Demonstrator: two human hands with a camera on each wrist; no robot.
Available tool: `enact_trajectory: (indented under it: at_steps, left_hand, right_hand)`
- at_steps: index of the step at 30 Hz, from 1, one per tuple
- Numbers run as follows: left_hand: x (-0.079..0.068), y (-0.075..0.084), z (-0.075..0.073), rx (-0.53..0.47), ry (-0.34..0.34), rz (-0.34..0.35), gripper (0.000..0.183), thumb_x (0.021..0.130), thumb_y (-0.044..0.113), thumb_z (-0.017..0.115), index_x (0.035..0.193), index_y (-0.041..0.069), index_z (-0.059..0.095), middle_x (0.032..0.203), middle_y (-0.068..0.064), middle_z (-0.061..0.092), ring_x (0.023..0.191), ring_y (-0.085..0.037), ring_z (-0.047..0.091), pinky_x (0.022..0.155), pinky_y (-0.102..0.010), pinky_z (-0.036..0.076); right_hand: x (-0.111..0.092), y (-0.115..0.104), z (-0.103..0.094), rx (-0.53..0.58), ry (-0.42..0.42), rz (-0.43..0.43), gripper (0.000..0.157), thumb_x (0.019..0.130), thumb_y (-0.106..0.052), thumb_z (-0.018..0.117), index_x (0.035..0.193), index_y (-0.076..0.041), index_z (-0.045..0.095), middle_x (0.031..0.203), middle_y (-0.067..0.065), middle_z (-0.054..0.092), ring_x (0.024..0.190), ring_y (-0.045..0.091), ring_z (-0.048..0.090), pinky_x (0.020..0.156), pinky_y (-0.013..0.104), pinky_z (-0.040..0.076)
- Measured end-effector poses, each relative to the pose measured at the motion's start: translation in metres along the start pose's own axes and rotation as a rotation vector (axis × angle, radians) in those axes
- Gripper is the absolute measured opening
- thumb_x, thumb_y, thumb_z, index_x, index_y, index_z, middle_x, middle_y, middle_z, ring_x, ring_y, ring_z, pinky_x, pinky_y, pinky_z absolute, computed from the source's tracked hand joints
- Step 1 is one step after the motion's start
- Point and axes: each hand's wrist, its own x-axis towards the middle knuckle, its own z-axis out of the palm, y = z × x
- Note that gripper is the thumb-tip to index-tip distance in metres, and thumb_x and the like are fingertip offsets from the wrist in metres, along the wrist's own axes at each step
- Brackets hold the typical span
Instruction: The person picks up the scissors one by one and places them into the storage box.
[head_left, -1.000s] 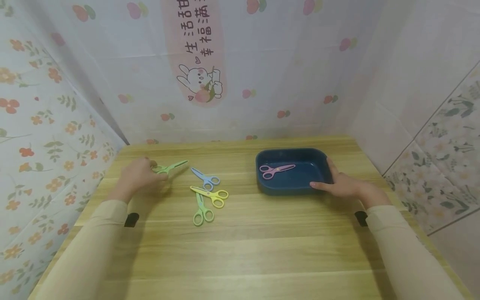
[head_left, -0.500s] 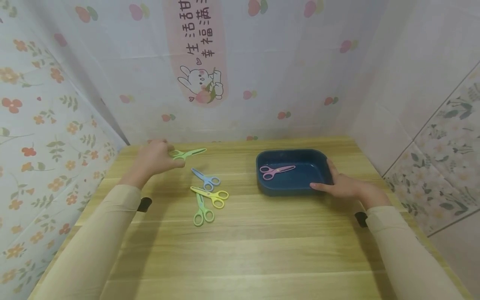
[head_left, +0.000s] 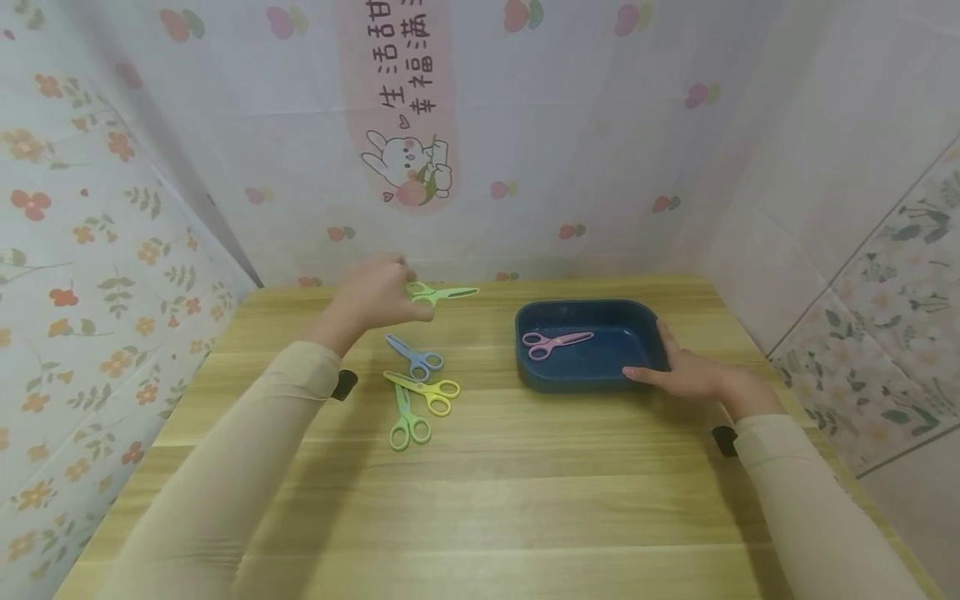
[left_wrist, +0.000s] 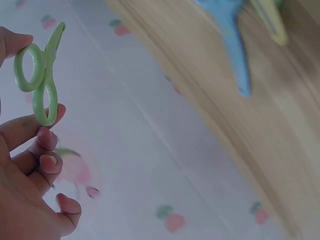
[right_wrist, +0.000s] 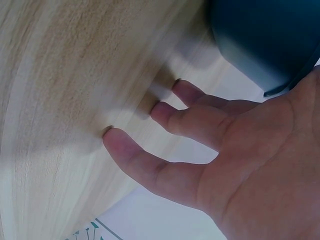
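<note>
My left hand [head_left: 375, 296] pinches the handle loops of light green scissors [head_left: 453, 293] between thumb and fingers, above the table's far side. In the left wrist view these scissors [left_wrist: 49, 65] point their blades upward. At the right, a dark blue rectangular box [head_left: 577, 384] has pink scissors [head_left: 561, 341] lying inside. Its right end is held by my right hand [head_left: 692, 373], thumb over the front rim. The right wrist view has the other fingers [right_wrist: 180, 122] stretched beneath, near the tabletop. Blue scissors [head_left: 415, 357], yellow scissors [head_left: 420, 386] and more green scissors [head_left: 406, 419] lie left of centre.
The yellow scissors overlap the second green pair on the wooden table [head_left: 525, 492]. A patterned curtain [head_left: 600, 150] rises along the table's back edge, with floral cloth [head_left: 97, 292] on the left side.
My left hand has carried the green scissors rightward and somewhat farther back, from the table's left side toward its middle. The right hand and the box have stayed put.
</note>
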Motion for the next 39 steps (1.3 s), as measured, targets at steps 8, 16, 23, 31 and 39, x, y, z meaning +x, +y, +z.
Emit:
enact_trajectory:
  at_steps: [8,16,23,31,39]
  left_hand:
    - [0.024,0.046,-0.008,-0.029,-0.039,0.076,0.057,0.073,0.055,0.074,0.112,0.014,0.078,0.115,-0.001,0.066,0.103,-0.023,0.060,0.093,-0.053,0.053]
    - [0.048,0.085,-0.015,-0.020,-0.019,0.154,0.038,0.076,0.056,0.074,0.082,0.019,0.067,0.106,0.001,0.062,0.096,-0.021,0.057,0.092,-0.051,0.051]
    - [0.061,0.112,-0.004,0.030,-0.033,0.170,0.042,0.076,0.065,0.075,0.081,0.024,0.066,0.102,0.005,0.062,0.098,-0.018,0.056,0.094,-0.053,0.048]
    - [0.068,0.139,0.022,0.035,-0.107,0.169,0.045,0.079,0.068,0.076,0.082,0.024,0.065,0.099,0.006,0.063,0.100,-0.017,0.057,0.106,-0.059,0.041]
    - [0.068,0.154,0.040,0.036,-0.160,0.168,0.048,0.079,0.069,0.078,0.079,0.024,0.063,0.096,0.008,0.064,0.096,-0.014,0.057,0.103,-0.055,0.041]
  right_hand:
    - [-0.001,-0.001,-0.002,-0.010,-0.005,-0.003,0.130,0.099,-0.075,0.053,0.158,-0.002,-0.037,0.164,0.052,0.004,0.150,0.071,0.015,0.118,0.080,0.025]
    - [-0.001,-0.001,-0.001,0.009,-0.008,-0.001,0.129,0.099,-0.075,0.053,0.158,-0.005,-0.038,0.164,0.051,0.002,0.150,0.072,0.011,0.118,0.082,0.022]
    - [-0.001,0.001,-0.001,0.017,-0.004,-0.003,0.130,0.098,-0.075,0.054,0.158,-0.006,-0.038,0.166,0.048,-0.002,0.151,0.071,0.010,0.119,0.081,0.021]
    - [0.000,0.008,0.000,-0.004,-0.001,-0.014,0.130,0.099,-0.074,0.054,0.158,-0.002,-0.036,0.164,0.052,0.002,0.150,0.072,0.014,0.118,0.081,0.024]
    - [0.003,0.004,0.001,0.004,0.011,-0.021,0.130,0.098,-0.073,0.056,0.159,-0.003,-0.036,0.166,0.049,-0.003,0.150,0.072,0.012,0.119,0.081,0.022]
